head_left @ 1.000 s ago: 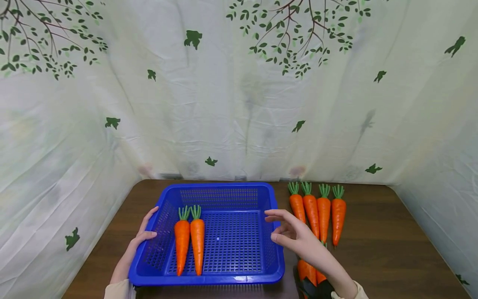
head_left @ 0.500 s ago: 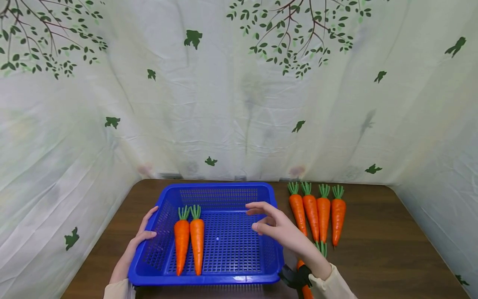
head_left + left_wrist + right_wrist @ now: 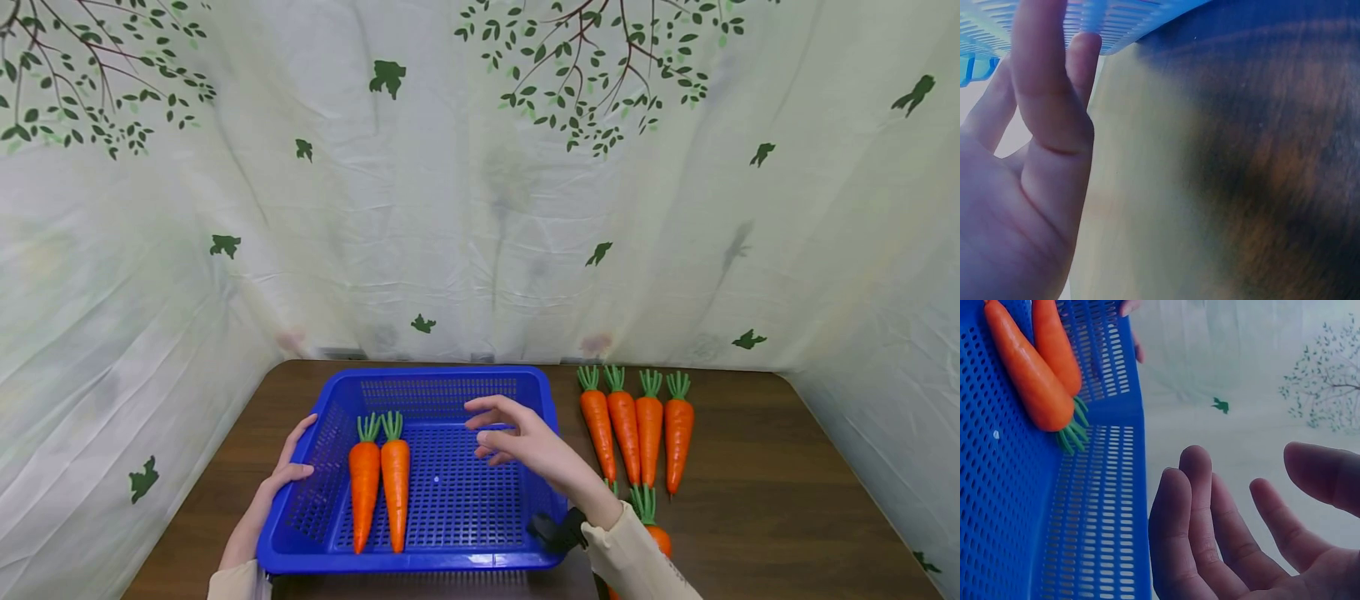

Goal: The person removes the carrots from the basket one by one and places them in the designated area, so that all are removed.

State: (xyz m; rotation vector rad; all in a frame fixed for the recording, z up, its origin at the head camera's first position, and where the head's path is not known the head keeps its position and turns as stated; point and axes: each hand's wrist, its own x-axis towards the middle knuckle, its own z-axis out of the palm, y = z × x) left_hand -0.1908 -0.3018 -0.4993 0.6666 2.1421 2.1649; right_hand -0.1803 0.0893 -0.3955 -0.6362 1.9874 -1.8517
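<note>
A blue plastic basket [image 3: 468,560] with slotted walls stands on the brown table. Two orange carrots [image 3: 364,492] with green tops lie side by side in its left half, tops pointing away. At the basket's left side my left hand [image 3: 272,487] holds the rim, thumb over the inside and fingers outside; in the left wrist view its fingers [image 3: 1044,69] reach up against the basket wall. Above the basket's right half hovers my right hand [image 3: 517,433], with nothing in it. The right wrist view shows its fingers [image 3: 1235,531] loosely bent and spread.
Several carrots [image 3: 678,433] lie in a row on the table [image 3: 765,500] right of the basket. Nearer to me are more carrots [image 3: 654,533], partly hidden by the right sleeve [image 3: 633,554]. A leaf-printed cloth [image 3: 480,208] encloses the table's back and sides.
My right hand has moved left, from the basket's right rim to over its inside, staying empty. My left hand, the basket and the carrots have not visibly moved.
</note>
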